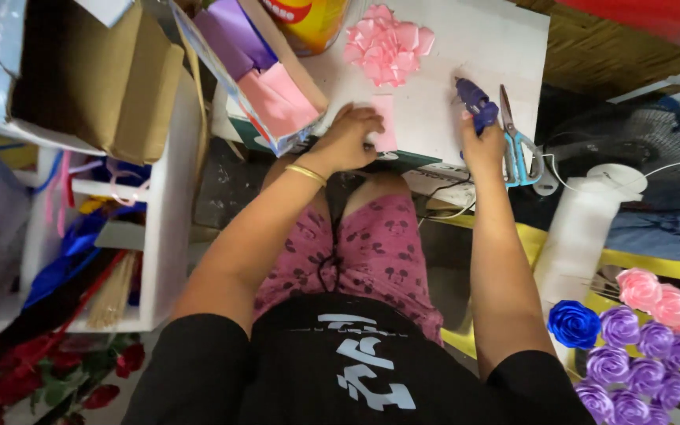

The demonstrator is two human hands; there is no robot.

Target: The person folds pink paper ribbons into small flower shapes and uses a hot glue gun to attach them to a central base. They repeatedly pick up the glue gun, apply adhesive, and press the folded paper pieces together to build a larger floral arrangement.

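Head view: pink squares [281,98] inside open box [222,67].

Pink square [385,123]: looked glossy, probably satin ribbon. Pink bow [387,43]: same sheen. Glue gun [478,105]: purple plastic, smooth. Scissors [515,142]: metal blades, blue plastic handles. Tabletop [482,47]: matt white. Box [131,86]: matt brown cardboard.

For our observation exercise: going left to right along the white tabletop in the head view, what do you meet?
Box of pink and purple paper → left hand on a pink paper square → right hand holding a purple glue gun → blue-handled scissors.
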